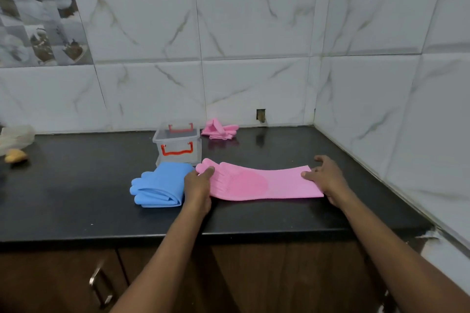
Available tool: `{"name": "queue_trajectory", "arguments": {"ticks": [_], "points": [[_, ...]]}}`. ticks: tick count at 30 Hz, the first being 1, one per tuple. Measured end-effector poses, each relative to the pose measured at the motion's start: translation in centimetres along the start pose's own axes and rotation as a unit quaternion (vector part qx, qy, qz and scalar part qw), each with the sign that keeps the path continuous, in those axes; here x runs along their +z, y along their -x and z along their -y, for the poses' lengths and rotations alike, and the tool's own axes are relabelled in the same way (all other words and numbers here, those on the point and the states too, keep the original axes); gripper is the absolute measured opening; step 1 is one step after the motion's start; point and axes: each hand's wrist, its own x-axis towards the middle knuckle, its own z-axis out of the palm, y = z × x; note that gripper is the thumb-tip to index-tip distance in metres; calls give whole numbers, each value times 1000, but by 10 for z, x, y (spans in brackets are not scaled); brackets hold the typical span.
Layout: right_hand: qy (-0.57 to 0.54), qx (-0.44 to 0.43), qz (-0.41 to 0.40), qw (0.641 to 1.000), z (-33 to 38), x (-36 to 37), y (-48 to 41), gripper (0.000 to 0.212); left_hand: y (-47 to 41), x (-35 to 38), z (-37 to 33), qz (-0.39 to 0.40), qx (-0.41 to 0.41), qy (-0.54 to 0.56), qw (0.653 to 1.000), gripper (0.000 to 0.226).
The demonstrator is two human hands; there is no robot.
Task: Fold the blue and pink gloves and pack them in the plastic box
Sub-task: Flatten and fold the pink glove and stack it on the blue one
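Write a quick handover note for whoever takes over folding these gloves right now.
Left hand pinches the finger end of the stretched pink glove; right hand holds its cuff.
Blue gloves lie folded left of it; second pink glove sits beside the open plastic box.
Done: blue folded.
Left: fold this pink glove, pack everything; box looks empty.

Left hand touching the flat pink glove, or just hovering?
Touching. Head view: the left hand holds the flat pink glove at its finger end, thumb lying on top of the glove fingers.
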Motion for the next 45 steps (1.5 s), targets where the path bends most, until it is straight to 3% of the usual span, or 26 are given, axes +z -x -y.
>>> {"name": "queue_trajectory", "arguments": {"ticks": [4,6,9,11,13,15,17,19,21,23,26,29,32,36,39,41,42,43,45], "points": [[41,-25,-61,997,3,5,2,62,8,-5,3,-94,153,-221,958,47],[52,-28,-71,996,2,6,2,54,15,-1,3,-103,217,-300,923,49],[73,-46,-93,992,-1,8,1,44,24,7,8,-105,380,-437,808,44],[87,-57,-103,989,-2,8,1,37,24,10,10,-66,455,-497,736,38],[112,-73,-101,986,-1,8,4,29,22,10,12,27,430,-551,715,37],[158,-93,-128,975,3,8,10,20,17,6,16,115,371,-647,656,41],[283,-157,-174,930,8,12,17,22,12,4,15,173,316,-708,607,52],[370,-247,-105,889,23,29,26,33,8,9,12,182,318,-732,575,55],[330,-273,55,902,43,58,42,39,8,20,12,184,358,-729,553,54],[293,-267,174,902,54,90,56,51,8,26,16,225,350,-730,542,58],[343,-221,237,882,45,104,54,75,4,25,23,250,302,-743,542,61],[423,-183,213,862,21,69,35,83,-2,23,24,242,283,-733,570,63],[460,-140,179,858,4,31,20,97,-5,22,22,248,281,-732,569,67],[495,-65,152,853,2,17,12,100,-6,21,17,262,263,-724,581,68],[518,-31,62,853,12,19,7,110,-5,27,4,304,234,-701,602,67],[479,-94,7,873,26,27,1,96,-7,32,-9,286,263,-636,666,59],[434,-137,16,890,35,33,-3,81,-8,32,-13,262,289,-604,695,55],[382,-171,53,907,44,41,-8,66,-11,32,-14,243,314,-587,705,50],[329,-222,128,909,60,59,-21,50,-18,30,-7,237,350,-601,679,41]]}}
